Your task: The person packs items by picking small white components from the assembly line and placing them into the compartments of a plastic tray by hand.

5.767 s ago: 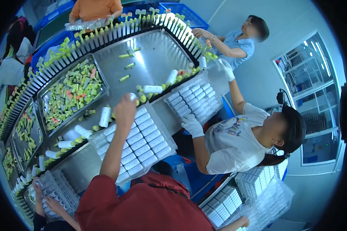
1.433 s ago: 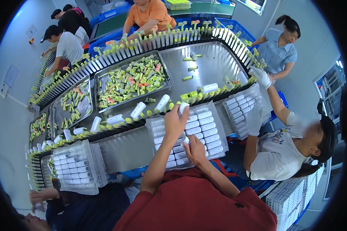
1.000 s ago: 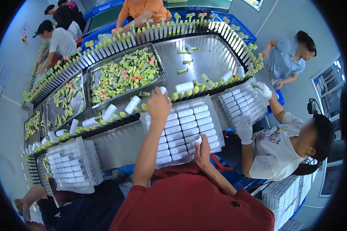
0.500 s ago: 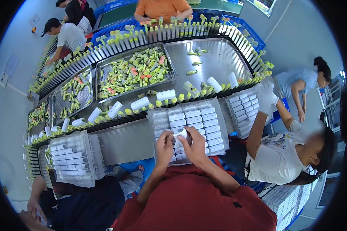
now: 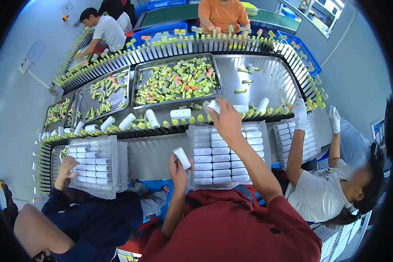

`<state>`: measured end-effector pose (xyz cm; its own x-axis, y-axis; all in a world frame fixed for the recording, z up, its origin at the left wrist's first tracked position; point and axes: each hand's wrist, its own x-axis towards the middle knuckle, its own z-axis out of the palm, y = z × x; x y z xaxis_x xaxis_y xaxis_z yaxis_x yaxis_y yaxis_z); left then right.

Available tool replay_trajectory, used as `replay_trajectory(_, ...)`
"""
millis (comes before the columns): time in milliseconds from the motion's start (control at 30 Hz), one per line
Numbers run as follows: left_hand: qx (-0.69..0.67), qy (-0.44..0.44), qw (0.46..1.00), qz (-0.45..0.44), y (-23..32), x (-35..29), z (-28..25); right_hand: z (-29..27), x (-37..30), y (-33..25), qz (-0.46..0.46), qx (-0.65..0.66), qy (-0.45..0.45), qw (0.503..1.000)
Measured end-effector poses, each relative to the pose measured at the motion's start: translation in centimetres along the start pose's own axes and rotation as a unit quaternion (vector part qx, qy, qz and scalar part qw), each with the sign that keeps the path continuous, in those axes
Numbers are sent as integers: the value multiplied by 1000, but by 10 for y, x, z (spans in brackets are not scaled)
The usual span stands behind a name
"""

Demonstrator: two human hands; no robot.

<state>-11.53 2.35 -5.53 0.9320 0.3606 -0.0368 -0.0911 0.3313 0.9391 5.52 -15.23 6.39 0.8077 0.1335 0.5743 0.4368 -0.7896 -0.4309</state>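
Observation:
My left hand (image 5: 178, 173) is closed around a white rounded plastic casing (image 5: 182, 158), held beside the left edge of a clear plastic tray (image 5: 266, 142). That tray carries rows of white casings (image 5: 221, 158) with small dark marks. My right arm reaches forward across the tray. At the line of yellow-green-topped pegs, my right hand (image 5: 227, 118) grips another white casing (image 5: 213, 106); my fingers partly hide it and the peg under it. More white casings, such as one casing (image 5: 180, 114), rest on pegs to the left of that hand.
Behind the pegs, a metal tray (image 5: 137, 104) holds many yellow-green and orange pieces. Loose pieces (image 5: 240, 91) lie on the steel table (image 5: 266, 74). A co-worker's gloved hand (image 5: 299, 114) is near the right-hand tray (image 5: 288, 146); another co-worker's hand (image 5: 67, 168) touches the left-hand tray (image 5: 113, 150).
My hands have separated from over the tray. The right one moved forward to the pegs with a white casing; the left moved toward the tray's left side. The whole view has shifted.

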Motion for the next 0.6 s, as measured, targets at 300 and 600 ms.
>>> replay_trajectory(300, 7, 70, 996, -47, -24, -44, -34, 134, 6, -56, -25, -246, -121, 961)
replay_trajectory(600, 122, 87, 988, 29, 7, -31, -9, 168, 17, -93, -45, -29, -164, 985)
